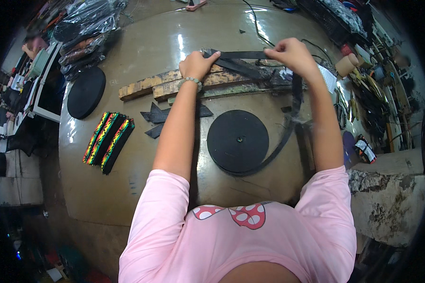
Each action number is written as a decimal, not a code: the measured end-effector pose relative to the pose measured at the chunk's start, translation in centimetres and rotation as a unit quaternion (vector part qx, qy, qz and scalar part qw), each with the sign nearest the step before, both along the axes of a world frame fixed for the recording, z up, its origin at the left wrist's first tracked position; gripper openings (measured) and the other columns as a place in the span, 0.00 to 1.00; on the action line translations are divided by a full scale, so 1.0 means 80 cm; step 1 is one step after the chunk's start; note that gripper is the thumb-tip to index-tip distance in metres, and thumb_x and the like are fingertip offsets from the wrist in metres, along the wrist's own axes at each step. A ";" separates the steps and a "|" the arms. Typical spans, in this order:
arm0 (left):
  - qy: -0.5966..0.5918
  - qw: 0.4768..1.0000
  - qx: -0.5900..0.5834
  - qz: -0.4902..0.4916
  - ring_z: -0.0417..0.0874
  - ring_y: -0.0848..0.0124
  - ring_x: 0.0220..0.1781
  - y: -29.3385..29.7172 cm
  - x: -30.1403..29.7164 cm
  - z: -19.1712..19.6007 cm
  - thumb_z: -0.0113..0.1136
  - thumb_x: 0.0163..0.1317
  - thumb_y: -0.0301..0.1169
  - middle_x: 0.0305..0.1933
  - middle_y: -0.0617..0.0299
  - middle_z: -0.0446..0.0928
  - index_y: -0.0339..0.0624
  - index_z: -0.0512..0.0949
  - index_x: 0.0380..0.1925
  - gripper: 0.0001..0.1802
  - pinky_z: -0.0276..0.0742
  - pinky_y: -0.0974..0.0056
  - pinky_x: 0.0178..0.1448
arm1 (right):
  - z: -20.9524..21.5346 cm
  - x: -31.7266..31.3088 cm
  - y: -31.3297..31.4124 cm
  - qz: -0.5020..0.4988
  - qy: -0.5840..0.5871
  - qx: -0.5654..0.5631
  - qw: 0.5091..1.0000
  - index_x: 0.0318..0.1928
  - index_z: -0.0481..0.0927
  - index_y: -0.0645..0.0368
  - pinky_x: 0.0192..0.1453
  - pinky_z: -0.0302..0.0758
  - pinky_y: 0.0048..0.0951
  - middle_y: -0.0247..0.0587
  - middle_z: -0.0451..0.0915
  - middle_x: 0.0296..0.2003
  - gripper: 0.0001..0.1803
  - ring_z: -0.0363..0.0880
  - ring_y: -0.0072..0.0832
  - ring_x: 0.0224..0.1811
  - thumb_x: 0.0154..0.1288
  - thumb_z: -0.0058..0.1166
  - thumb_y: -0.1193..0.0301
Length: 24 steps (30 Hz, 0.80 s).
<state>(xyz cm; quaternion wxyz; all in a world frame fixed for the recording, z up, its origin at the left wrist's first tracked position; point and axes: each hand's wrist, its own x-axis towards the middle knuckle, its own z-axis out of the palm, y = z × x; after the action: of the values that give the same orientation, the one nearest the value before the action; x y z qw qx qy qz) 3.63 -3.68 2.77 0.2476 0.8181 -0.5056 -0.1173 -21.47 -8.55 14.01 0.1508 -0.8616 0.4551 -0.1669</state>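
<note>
A black webbing strap (244, 55) is stretched between my two hands above some worn wooden bars. My left hand (195, 66) is closed at the strap's left end, with the thumb lying along it. My right hand (292, 55) pinches the strap farther right, and the rest hangs down past my right wrist. That tail curves back to a large flat roll of black webbing (238, 140), which lies on the table between my forearms. Short black strap pieces (161, 115) with slanted ends lie left of the roll, partly behind my left forearm.
The wooden bars (141, 88) cross the brown table (141, 193). To the left are another black roll (86, 92) and a bundle of colourful patterned bands (107, 141). Plastic-wrapped goods (87, 35) stand at the far left; cords, a cone (346, 65) and clutter line the right.
</note>
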 end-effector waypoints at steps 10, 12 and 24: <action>-0.004 1.000 0.004 0.010 0.83 0.57 0.35 0.002 -0.002 0.005 0.55 0.46 0.67 0.27 0.52 0.82 0.40 0.83 0.24 0.36 0.72 0.59 0.40 | -0.107 -0.077 -0.025 -0.107 -0.197 0.308 0.924 0.26 0.79 0.54 0.21 0.52 0.20 0.20 0.67 0.16 0.19 0.58 0.14 0.17 0.56 0.62 0.52; -0.005 1.000 -0.002 0.012 0.83 0.57 0.35 0.003 -0.003 0.004 0.55 0.47 0.66 0.27 0.52 0.81 0.40 0.83 0.24 0.36 0.71 0.58 0.42 | -0.117 -0.078 -0.020 -0.122 -0.204 0.321 0.917 0.25 0.79 0.54 0.21 0.51 0.20 0.20 0.65 0.16 0.19 0.57 0.14 0.17 0.56 0.61 0.51; -0.005 1.000 -0.006 0.008 0.82 0.56 0.33 0.003 -0.003 0.002 0.55 0.47 0.66 0.25 0.51 0.81 0.40 0.83 0.22 0.35 0.69 0.57 0.42 | -0.138 -0.080 -0.022 -0.122 -0.181 0.319 0.922 0.19 0.71 0.51 0.21 0.50 0.21 0.21 0.62 0.15 0.25 0.56 0.15 0.16 0.56 0.58 0.45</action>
<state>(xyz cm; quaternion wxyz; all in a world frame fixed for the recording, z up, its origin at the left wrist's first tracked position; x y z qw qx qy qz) 3.42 -3.47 2.93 0.2509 0.8210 -0.5014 -0.1079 -27.88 -10.30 2.97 0.4759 -0.6609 0.5507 -0.1829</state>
